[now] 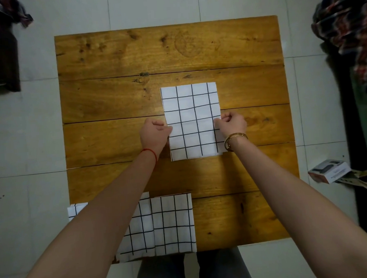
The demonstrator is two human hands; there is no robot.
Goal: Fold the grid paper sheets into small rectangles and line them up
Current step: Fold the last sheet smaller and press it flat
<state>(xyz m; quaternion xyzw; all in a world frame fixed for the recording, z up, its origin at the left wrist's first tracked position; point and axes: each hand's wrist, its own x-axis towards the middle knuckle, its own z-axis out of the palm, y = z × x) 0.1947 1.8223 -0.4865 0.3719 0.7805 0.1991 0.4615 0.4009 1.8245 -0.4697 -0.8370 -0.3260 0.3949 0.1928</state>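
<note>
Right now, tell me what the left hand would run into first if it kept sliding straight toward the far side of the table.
Probably nothing: past the left hand, which pinches the grid sheet at its left edge, only bare wooden table shows up to the far edge. The sheet stays alongside.

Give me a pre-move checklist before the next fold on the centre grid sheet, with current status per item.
1. Left hand on the left edge of the grid paper sheet: ok, fingers curled at the edge.
2. Right hand on the right edge: ok, it pinches the edge.
3. Sheet lying flat on the wooden table: ok, no lifted corner shows.
4. Edges square with the table planks: not ok, the sheet is slightly rotated.
5. Bare table beyond the sheet for folding: ok.
6. Folded grid pieces at the near edge lined up: cannot tell, the left forearm covers part of them.
</note>
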